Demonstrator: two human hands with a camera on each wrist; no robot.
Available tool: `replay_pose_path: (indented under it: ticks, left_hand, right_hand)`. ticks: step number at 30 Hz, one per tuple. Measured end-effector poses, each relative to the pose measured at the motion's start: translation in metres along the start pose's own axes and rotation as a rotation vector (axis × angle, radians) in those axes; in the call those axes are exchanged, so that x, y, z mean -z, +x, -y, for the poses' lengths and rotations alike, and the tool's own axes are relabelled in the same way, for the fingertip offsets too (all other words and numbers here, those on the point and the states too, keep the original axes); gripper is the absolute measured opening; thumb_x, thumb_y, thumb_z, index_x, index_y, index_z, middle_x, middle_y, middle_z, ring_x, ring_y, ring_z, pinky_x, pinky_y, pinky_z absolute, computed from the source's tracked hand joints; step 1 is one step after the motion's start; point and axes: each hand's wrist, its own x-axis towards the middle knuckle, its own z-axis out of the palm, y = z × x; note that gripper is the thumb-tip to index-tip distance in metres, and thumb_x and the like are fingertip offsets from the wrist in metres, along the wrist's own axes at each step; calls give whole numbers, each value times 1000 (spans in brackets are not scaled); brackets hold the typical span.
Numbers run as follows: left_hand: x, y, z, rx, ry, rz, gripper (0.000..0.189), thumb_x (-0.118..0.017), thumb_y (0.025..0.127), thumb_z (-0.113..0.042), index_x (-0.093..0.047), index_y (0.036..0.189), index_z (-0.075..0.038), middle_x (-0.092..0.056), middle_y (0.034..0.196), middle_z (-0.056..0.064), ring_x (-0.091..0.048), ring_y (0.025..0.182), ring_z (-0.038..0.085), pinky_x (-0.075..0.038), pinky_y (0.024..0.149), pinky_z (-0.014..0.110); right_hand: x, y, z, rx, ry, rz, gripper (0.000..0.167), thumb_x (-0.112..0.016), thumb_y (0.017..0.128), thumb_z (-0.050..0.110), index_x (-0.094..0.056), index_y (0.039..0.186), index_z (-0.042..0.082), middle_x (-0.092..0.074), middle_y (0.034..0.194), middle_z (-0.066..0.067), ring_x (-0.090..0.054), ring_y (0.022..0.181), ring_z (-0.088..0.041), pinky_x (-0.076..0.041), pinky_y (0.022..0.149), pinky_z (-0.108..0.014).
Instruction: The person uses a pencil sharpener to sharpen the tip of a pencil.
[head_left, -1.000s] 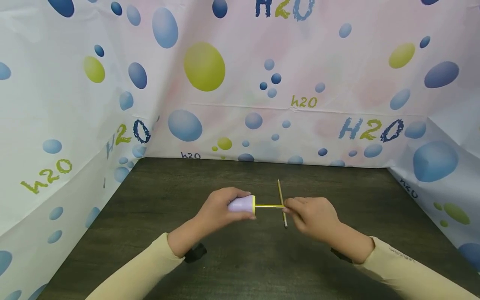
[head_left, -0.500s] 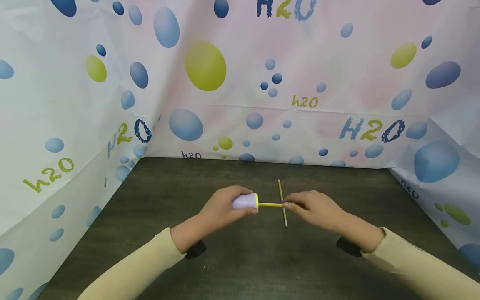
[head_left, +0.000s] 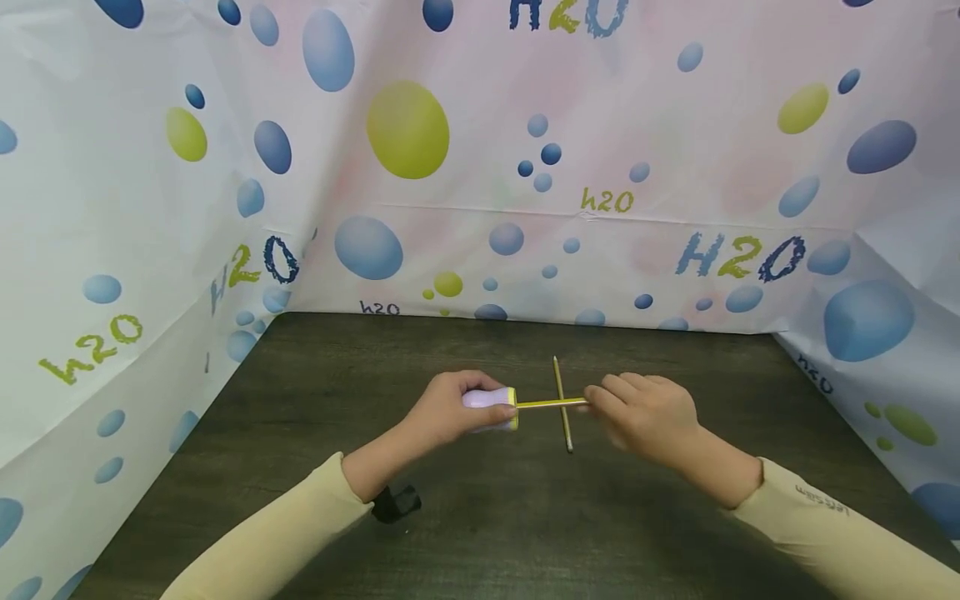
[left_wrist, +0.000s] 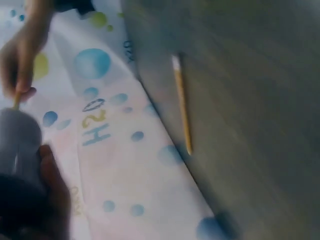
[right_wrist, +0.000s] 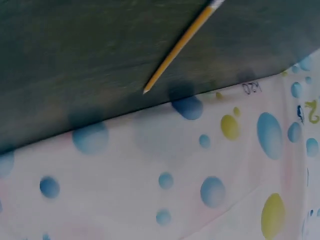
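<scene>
In the head view my left hand [head_left: 446,410] grips a lilac pencil sharpener [head_left: 480,400] with a yellow rim, held sideways above the table. A yellow pencil [head_left: 547,404] runs from the sharpener's rim across to my right hand [head_left: 645,417], whose fingers pinch its other end. That end is hidden in the fingers. Beneath the held pencil, a second pencil [head_left: 566,433] lies on the table, pointing away. In the left wrist view the sharpener [left_wrist: 17,135] is blurred, while the right wrist view has only the lying pencil [right_wrist: 177,48] and no hand.
A dark wooden table [head_left: 480,525] spreads beneath both hands. Behind it and at both sides hangs a pale sheet [head_left: 480,175] printed with blue and green dots. A black strap [head_left: 396,503] shows under the left wrist.
My right hand loosened its bent fingers half a second ago and has turned over, with its knuckles now upward. It sits slightly farther right; more of the pencil shows. The sharpener stays almost in place.
</scene>
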Motion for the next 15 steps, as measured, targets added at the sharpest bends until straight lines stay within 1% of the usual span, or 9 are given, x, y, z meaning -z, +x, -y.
replay_pose_path:
  ticks: [2,4,7,9,10,11,12,13,15]
  left_hand:
    - [-3,-2,3,-169,103,-65,41,-85,83,-27,-74,115,-4,-75,104,13,-63,79,15,-53,64,23]
    - [-4,-1,6,-434,287,-153,48,-91,76,-28,-74,113,-4,-76,101,10,-66,79,16,-54,65,24]
    - [-2,2,12,-856,570,-320,61,-97,65,-32,-71,111,-1,-75,99,8,-70,85,17,-58,73,25]
    - [0,5,14,-1022,659,-371,67,-98,61,-36,-70,111,-2,-73,98,6,-71,88,17,-60,77,26]
    - [1,5,15,-1050,669,-367,68,-99,60,-37,-69,111,-2,-73,98,6,-72,90,18,-61,78,27]
    - [2,5,16,-1043,664,-349,68,-98,61,-38,-69,111,-3,-73,99,6,-72,90,18,-61,78,27]
    - [3,5,15,-999,646,-319,67,-97,62,-38,-70,112,-3,-73,100,6,-71,90,18,-60,78,27]
    - [3,5,15,-928,615,-282,65,-96,65,-37,-70,113,-3,-74,101,7,-71,89,17,-60,76,27]
    - [4,5,12,-692,491,-188,57,-93,72,-34,-72,115,-3,-75,104,8,-69,86,18,-58,72,26]
  right_hand:
    - [4,1,3,-120,97,153,50,-38,111,42,-68,82,15,-53,60,8,-39,45,-4,-23,39,-20]
    - [11,5,5,-300,303,389,48,-43,109,45,-72,84,17,-52,59,12,-36,46,1,-24,41,-19]
    - [17,11,0,-647,806,764,42,-50,108,38,-73,85,11,-46,56,12,-29,48,2,-24,45,-20]
    - [18,14,-8,-883,1117,976,38,-52,108,30,-70,85,4,-37,54,11,-24,47,-2,-22,45,-22]
    - [17,15,-11,-960,1221,1054,39,-50,108,27,-69,85,2,-34,54,10,-22,47,-4,-22,45,-23]
    - [15,16,-15,-1001,1290,1102,40,-48,108,25,-68,84,0,-31,53,9,-20,46,-5,-21,45,-23]
    - [13,16,-17,-1012,1306,1127,42,-47,109,25,-67,84,-1,-31,54,8,-21,46,-6,-21,45,-23]
    - [13,16,-18,-995,1280,1124,42,-47,109,27,-69,87,0,-32,53,8,-22,46,-6,-22,45,-23]
    - [13,17,-18,-849,1085,1032,45,-47,109,36,-74,95,3,-42,55,8,-29,48,-3,-27,47,-23]
